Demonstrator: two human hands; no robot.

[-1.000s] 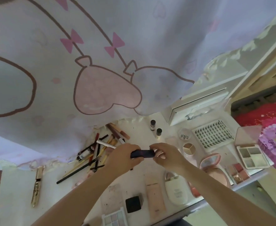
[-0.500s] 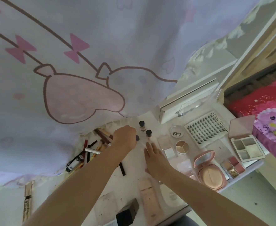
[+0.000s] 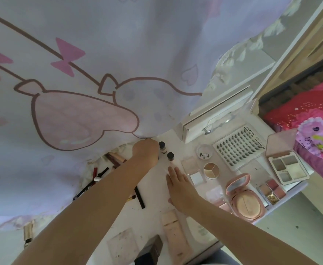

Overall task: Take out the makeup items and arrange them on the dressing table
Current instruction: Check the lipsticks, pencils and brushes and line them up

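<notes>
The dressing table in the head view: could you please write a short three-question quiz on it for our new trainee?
1. True or false: the right hand lies flat on the dressing table with its fingers straight.
2. Multiple choice: what stands just right of the left hand? A) two small dark-capped bottles B) a hairbrush C) a cup
3. Fill in: the round pink compact near the table's front edge has its lid ____.

Key
1. True.
2. A. The bottles stand upright side by side, beside the curled left hand; what that hand holds, if anything, is hidden.
3. Open, showing the pale powder inside.
</notes>
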